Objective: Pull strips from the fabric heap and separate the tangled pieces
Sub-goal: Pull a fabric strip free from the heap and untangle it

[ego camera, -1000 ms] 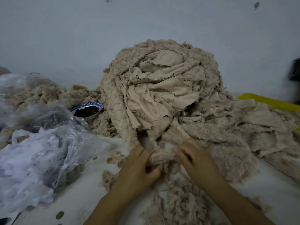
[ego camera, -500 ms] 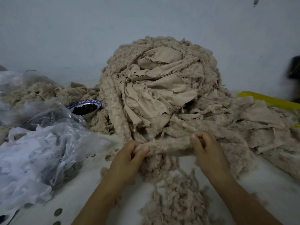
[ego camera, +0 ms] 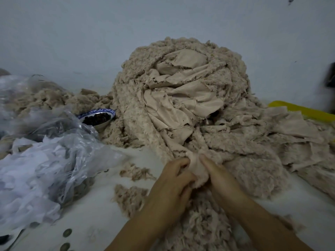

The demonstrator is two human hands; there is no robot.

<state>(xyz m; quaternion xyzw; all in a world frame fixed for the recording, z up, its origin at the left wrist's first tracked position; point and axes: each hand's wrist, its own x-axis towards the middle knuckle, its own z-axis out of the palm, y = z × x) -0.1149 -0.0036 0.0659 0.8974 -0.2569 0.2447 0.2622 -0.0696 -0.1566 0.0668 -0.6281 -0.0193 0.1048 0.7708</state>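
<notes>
A tall heap of beige fleecy fabric [ego camera: 181, 91] rises against the wall, with smooth backing showing at its middle. At its foot my left hand [ego camera: 172, 185] and my right hand [ego camera: 219, 180] sit close together, both gripping one beige fabric strip [ego camera: 196, 166] that runs up into the heap. The fingers of both hands curl round that piece. Below my hands lies a pile of pulled fleecy scraps [ego camera: 203, 225]. Small loose tufts [ego camera: 136, 172] lie to the left on the white surface.
A crumpled clear plastic bag [ego camera: 50, 160] with white and beige scraps fills the left side. A blue-rimmed bowl [ego camera: 97, 117] of dark bits stands beside the heap. More fabric spreads right [ego camera: 282, 142], with a yellow object [ego camera: 308, 111] behind it. Coins [ego camera: 67, 232] lie near the front.
My hands, spread apart with the strip stretched between them half a second ago, have come together at the foot of the heap and now grip the fabric side by side.
</notes>
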